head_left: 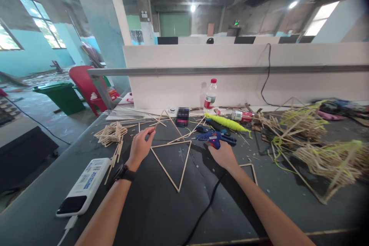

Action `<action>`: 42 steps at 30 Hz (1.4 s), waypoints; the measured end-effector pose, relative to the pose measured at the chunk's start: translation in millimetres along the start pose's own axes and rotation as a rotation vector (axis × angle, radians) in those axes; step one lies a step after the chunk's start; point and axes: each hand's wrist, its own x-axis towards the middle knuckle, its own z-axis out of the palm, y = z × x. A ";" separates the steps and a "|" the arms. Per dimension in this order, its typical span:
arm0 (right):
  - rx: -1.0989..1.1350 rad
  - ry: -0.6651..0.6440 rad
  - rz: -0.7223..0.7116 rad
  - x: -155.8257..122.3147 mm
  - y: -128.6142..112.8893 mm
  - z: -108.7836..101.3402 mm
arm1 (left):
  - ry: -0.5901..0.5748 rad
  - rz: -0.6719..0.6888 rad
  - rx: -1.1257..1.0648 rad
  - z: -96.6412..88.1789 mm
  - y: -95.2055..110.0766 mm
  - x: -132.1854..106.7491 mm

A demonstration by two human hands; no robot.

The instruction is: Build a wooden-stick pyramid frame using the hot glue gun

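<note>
On the dark tabletop (150, 215), a right hand (223, 156) wraps firmly around a blue glue gun (212, 137), its nozzle near a flat wooden triangle (185, 167); the left hand (140, 148) pinches a thin stick (160, 119).

A white power bank (88, 184) with a plugged-in cable (70, 222) lies at lower left of the frame; a green bin (63, 99) stands at middle left, beside a red chair (82, 78); a red-capped bottle (210, 99) stands upright near the centre, before a pale partition (170, 90); bright windows (43, 22) show at upper left.
</note>
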 end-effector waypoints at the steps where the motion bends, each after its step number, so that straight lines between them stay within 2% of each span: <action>1: 0.006 -0.004 -0.005 0.7 0.5 -0.2 | 0.000 0.001 0.002 0.0 0.3 -0.1; 7: 0.003 -0.050 -0.038 1.6 0.4 -0.2 | 0.006 0.004 0.011 -0.9 2.4 0.4; 42: -0.078 -0.107 -0.040 2.8 0.3 -1.1 | 0.020 0.019 0.017 0.4 2.9 0.2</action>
